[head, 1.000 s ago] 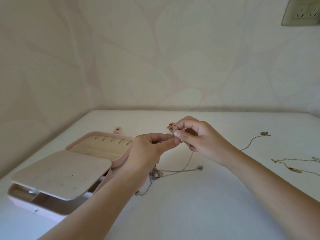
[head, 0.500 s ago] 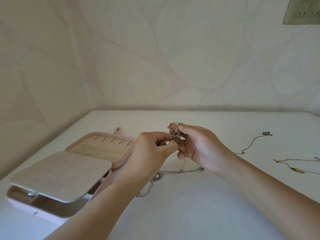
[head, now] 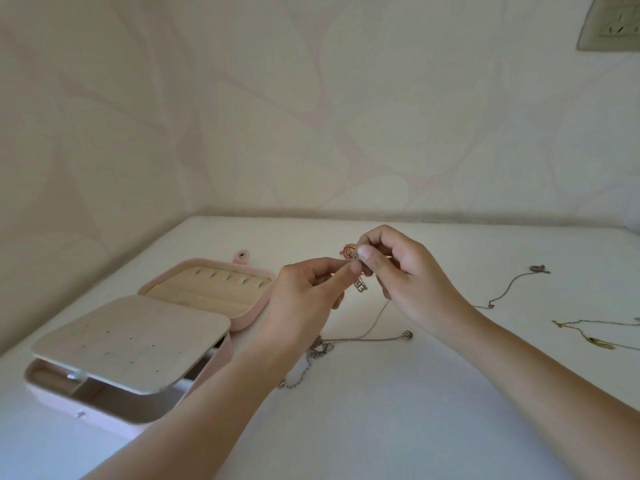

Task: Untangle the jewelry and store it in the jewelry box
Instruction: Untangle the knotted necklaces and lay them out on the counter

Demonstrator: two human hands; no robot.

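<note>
**Two hands, one knot, centre of frame**

Two sets of fingertips meet on the knot of jewelry [head: 350, 253], held above the table [head: 398, 410]. The left hand [head: 304, 299] pinches it from the lower left. The right hand [head: 405, 282] pinches it from the right, fingers curled narrow. A small charm [head: 361, 285] hangs just under the pinch. The chain [head: 377, 317] runs down and to the lower left to a loose heap [head: 318, 348] on the table beneath the left wrist. The open jewelry box [head: 242, 317] lies left of centre, nearer the left hand. Judgement: separation likely works sideways across the pinch, and the slack lies below.
</note>
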